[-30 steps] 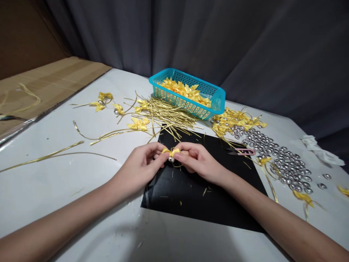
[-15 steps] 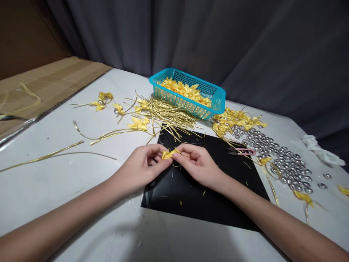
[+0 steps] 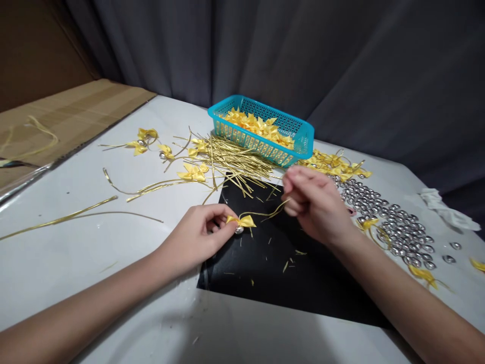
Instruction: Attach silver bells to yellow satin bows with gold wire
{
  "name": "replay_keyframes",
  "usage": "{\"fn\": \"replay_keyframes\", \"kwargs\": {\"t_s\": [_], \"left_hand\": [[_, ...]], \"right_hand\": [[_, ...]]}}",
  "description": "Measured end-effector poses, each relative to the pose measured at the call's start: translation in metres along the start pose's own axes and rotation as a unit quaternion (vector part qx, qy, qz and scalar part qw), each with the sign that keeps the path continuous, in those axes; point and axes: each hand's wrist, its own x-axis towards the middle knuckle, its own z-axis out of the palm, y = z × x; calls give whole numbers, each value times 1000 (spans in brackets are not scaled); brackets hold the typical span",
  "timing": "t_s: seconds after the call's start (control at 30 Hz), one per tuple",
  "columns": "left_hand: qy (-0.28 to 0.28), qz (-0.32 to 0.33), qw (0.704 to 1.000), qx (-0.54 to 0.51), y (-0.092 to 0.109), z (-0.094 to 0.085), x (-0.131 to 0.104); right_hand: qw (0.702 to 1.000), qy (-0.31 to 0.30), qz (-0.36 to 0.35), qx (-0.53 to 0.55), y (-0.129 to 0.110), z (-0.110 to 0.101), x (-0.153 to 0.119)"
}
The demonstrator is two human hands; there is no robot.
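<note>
Pinched between the thumb and fingers of my left hand (image 3: 206, 227) is a small yellow ribbon bow (image 3: 247, 221). A round silver bead (image 3: 239, 229) hangs just beneath the bow. From the bow a thin gold cord (image 3: 265, 215) runs right to my right hand (image 3: 316, 202), which is raised over the black mat's far right part with its fingers closed on the cord. The exact grip is partly hidden and slightly blurred. Below both hands lies the black mat (image 3: 242, 273), with small cord scraps on it.
Behind the mat stands a blue basket (image 3: 261, 107) of yellow bows, with a pile of gold cords (image 3: 238, 159) in front. Many silver beads (image 3: 401, 227) and more yellow bows (image 3: 329, 164) spread at the right. Loose bows (image 3: 193, 172) and cords lie left. My right hand mostly covers the snips.
My right hand has left the bow and moved right and up, drawing a gold cord out from it. My left hand keeps the bow; the bead beneath now shows.
</note>
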Motion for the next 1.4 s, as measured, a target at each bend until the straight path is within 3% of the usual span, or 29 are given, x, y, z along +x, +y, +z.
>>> {"fn": "replay_keyframes", "kwargs": {"t_s": [0.2,0.37,0.43,0.57,0.63,0.83,1.03,1.07,1.17,1.4], "left_hand": [[6,35,999,37,1,0,-2],[9,40,998,41,1,-1,-3],[12,37,999,21,1,-1,-4],[20,30,999,-30,3,-1,-3],[24,31,998,-48,3,-1,-3],[22,10,994,-110,8,-2,-1],[55,4,992,-116,14,0,1],[49,4,992,-115,12,1,2],[108,31,984,-141,7,6,7],[145,62,979,-130,11,14,3]], "right_hand": [[985,106,-119,-71,-45,-7,1],[955,105,-217,-172,-42,-7,-2],[958,89,-185,-200,-32,-5,-2],[969,-39,22,-245,-3,13,-6],[966,-74,77,-237,13,24,-10],[978,-56,137,-143,32,34,-18],[991,0,61,-117,11,32,-19],[992,19,46,-114,8,31,-18],[992,81,15,-93,-3,16,-9],[969,241,-22,-51,-49,-53,9]]}}
